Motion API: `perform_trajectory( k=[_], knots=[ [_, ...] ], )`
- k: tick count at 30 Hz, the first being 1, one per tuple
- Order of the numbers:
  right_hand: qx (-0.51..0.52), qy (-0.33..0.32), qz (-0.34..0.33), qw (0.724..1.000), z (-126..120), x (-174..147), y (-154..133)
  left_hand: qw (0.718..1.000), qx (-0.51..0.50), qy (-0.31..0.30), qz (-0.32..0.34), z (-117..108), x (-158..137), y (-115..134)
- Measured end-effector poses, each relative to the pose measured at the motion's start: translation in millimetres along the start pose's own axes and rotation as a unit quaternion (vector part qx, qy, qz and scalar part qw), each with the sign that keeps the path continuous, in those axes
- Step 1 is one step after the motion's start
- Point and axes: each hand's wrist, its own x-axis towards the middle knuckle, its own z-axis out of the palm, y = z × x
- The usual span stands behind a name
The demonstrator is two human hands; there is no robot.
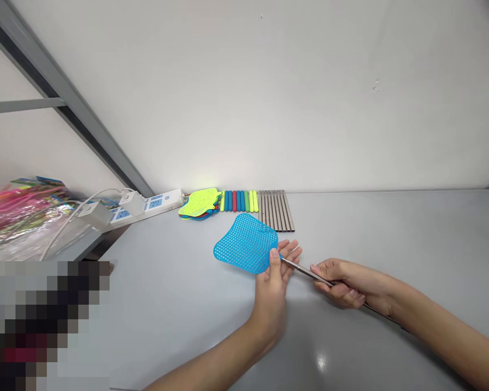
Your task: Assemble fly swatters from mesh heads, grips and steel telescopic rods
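Over the smooth grey table (167, 304), around the middle, there's a bright-blue plastic swatter head (244, 244), rounded diamond shape, full of tiny holes, on a thin shiny metal rod (303, 269). Left grip (272, 278) pinches its neck, fingers loosely spread; right grip (342, 283) wraps the rod.

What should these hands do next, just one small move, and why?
Probably a gentle push of the rod toward the blue head: the left hand holds the head near where they meet, the right hand grips the rod, and how firmly they fit doesn't show.
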Motion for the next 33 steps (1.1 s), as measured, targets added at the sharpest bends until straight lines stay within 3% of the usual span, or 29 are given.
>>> perform_trajectory(
  k=[4, 8, 12, 17, 23, 28, 33],
  knots=[
    [-0.019, -0.007, -0.034, 0.999, -1.3, 0.7, -0.1, 1.0, 0.004, 0.017, -0.003, 0.7, 0.0, 0.0],
    [-0.12, 0.071, -0.108, 0.984, 3.0, 3.1, -0.5, 0.999, 0.012, 0.044, -0.006, -0.4, 0.8, -2.9],
    [-0.162, 0.118, -0.14, 0.97, 8.2, 4.2, -0.3, 0.999, 0.016, 0.027, -0.019, -0.5, -1.7, -5.7],
    [-0.049, 0.028, -0.079, 0.995, 6.8, 2.6, 0.0, 0.999, 0.007, 0.017, -0.041, 3.0, -7.2, -6.6],
    [0.009, -0.06, -0.004, 0.998, -2.0, 1.9, -1.4, 0.998, 0.003, 0.012, -0.057, 7.8, -11.0, -3.9],
    [-0.098, 0.027, -0.099, 0.99, 4.0, -1.9, -4.6, 0.998, -0.001, 0.046, -0.041, 9.1, -6.6, 0.9],
    [-0.245, 0.151, -0.147, 0.946, 4.1, 1.4, -3.9, 0.995, -0.018, 0.096, -0.017, 3.9, 1.3, -0.3]
  ],
)
